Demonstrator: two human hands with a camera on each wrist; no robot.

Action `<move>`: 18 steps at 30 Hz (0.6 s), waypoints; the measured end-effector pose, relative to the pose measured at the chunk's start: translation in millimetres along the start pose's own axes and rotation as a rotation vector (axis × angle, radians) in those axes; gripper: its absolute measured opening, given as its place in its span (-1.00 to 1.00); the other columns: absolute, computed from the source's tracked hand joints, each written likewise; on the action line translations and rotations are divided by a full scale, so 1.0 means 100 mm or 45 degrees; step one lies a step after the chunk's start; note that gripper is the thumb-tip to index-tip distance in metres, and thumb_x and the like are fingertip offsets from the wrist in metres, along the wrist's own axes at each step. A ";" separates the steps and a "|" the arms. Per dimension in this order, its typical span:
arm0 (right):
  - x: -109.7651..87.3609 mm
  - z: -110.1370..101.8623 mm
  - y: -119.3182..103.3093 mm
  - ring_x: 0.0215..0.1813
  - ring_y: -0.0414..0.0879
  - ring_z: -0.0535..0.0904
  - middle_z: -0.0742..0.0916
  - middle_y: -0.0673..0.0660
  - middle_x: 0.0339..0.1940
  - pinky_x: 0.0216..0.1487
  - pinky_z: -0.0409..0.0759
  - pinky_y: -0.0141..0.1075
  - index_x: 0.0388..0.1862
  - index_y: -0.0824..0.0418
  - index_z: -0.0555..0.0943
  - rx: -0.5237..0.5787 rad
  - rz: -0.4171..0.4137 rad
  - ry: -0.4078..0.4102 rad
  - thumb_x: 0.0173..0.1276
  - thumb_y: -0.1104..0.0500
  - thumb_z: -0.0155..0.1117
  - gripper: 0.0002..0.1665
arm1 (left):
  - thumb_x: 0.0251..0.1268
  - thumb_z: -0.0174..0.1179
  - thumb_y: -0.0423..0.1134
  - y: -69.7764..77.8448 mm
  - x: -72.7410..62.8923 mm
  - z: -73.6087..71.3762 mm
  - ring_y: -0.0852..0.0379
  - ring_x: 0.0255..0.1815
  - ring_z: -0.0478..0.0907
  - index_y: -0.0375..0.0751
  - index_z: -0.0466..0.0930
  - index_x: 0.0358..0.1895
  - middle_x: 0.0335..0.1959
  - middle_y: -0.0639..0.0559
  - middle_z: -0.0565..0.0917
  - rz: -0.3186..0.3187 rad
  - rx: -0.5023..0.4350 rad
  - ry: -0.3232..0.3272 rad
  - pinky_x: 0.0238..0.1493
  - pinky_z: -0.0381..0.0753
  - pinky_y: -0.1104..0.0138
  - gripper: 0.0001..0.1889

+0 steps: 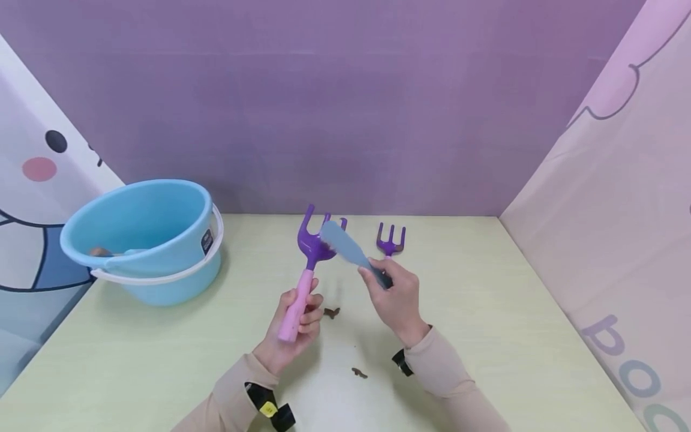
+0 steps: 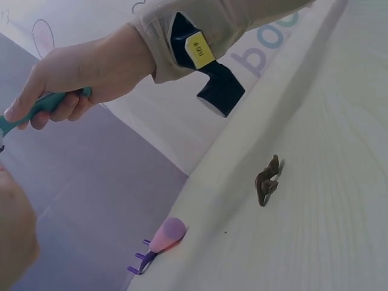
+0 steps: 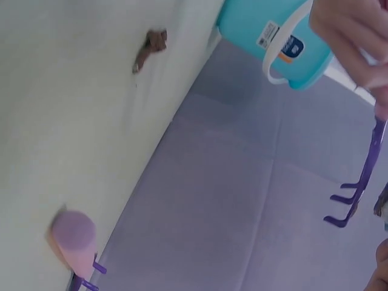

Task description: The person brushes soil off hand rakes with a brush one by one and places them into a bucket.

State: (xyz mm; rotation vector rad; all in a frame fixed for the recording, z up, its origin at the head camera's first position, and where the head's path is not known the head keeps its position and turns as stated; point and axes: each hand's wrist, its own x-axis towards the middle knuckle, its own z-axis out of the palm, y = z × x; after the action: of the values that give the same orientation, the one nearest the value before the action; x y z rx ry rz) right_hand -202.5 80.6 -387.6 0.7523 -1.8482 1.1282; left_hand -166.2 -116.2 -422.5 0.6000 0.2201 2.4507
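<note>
My left hand (image 1: pixel 291 333) grips the pink handle of a purple three-pronged hand rake (image 1: pixel 313 246), its prongs pointing up and away. In my right hand (image 1: pixel 398 297), thumb and fingers pinch the handle of a blue-green brush (image 1: pixel 345 245). The brush head lies across the rake's prongs in the head view; whether its bristles touch them I cannot tell. Behind the right hand a second, smaller purple rake (image 1: pixel 391 240) lies on the table, its pink handle (image 2: pixel 170 231) showing in the left wrist view. Brown clumps (image 1: pixel 332 312) (image 3: pixel 150 48) lie on the tabletop below the hands.
A light blue bucket (image 1: pixel 162 282) with a white handle stands at the table's left, with a brown-tipped item (image 1: pixel 101 252) inside. A purple cloth wall (image 1: pixel 356 120) rises behind the table (image 1: pixel 486 312), and a printed white cloth (image 1: pixel 610 240) hangs at the right.
</note>
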 end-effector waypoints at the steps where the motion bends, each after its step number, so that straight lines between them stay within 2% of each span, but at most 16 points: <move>1: 0.02 0.00 0.01 -0.70 -0.24 0.32 0.67 0.21 -0.59 -0.69 0.27 -0.51 -0.35 0.44 0.61 -0.016 0.014 0.021 -0.06 0.43 0.39 -0.77 | 0.29 0.04 -0.17 0.00 0.00 0.00 0.29 -0.50 0.49 -0.16 0.45 0.04 -0.31 0.08 0.58 -0.006 -0.002 -0.003 -0.48 0.45 0.60 -0.71; 5: 0.11 0.00 0.04 -0.70 -0.20 0.34 0.67 0.22 -0.58 -0.69 0.29 -0.48 -0.34 0.43 0.59 -0.057 0.072 0.081 -0.02 0.42 0.37 -0.79 | 0.29 0.04 -0.16 -0.01 0.01 0.01 0.30 -0.49 0.49 -0.15 0.46 0.05 -0.30 0.09 0.58 -0.034 0.004 -0.020 -0.48 0.45 0.61 -0.70; 10: 0.17 0.05 0.08 -0.67 -0.14 0.45 0.70 0.25 -0.52 -0.65 0.40 -0.43 -0.33 0.43 0.59 -0.139 0.085 0.104 0.03 0.35 0.37 -0.78 | 0.28 0.06 -0.16 -0.02 0.03 0.03 0.31 -0.49 0.49 -0.15 0.47 0.05 -0.30 0.09 0.60 -0.074 0.003 -0.037 -0.48 0.45 0.62 -0.69; 15: 0.16 0.08 0.13 -0.62 -0.04 0.57 0.70 0.28 -0.50 -0.58 0.55 -0.28 -0.35 0.44 0.59 -0.255 -0.045 0.128 0.05 0.28 0.38 -0.75 | 0.28 0.07 -0.16 -0.02 0.04 0.04 0.31 -0.49 0.49 -0.16 0.49 0.05 -0.30 0.09 0.59 -0.098 0.003 -0.058 -0.49 0.45 0.62 -0.69; 18: 0.15 0.08 0.16 -0.61 -0.01 0.59 0.69 0.27 -0.53 -0.56 0.58 -0.23 -0.35 0.45 0.59 -0.321 -0.148 0.147 0.16 0.18 0.31 -0.72 | 0.28 0.06 -0.17 -0.01 0.03 0.05 0.31 -0.49 0.49 -0.16 0.49 0.05 -0.29 0.08 0.59 -0.099 0.006 -0.082 -0.50 0.45 0.63 -0.69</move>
State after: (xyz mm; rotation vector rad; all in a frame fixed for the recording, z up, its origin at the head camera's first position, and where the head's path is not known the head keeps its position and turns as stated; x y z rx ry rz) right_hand -225.2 78.5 -383.1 0.6268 -1.7832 0.8282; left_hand -165.5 -112.9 -416.9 0.6588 0.2196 2.3528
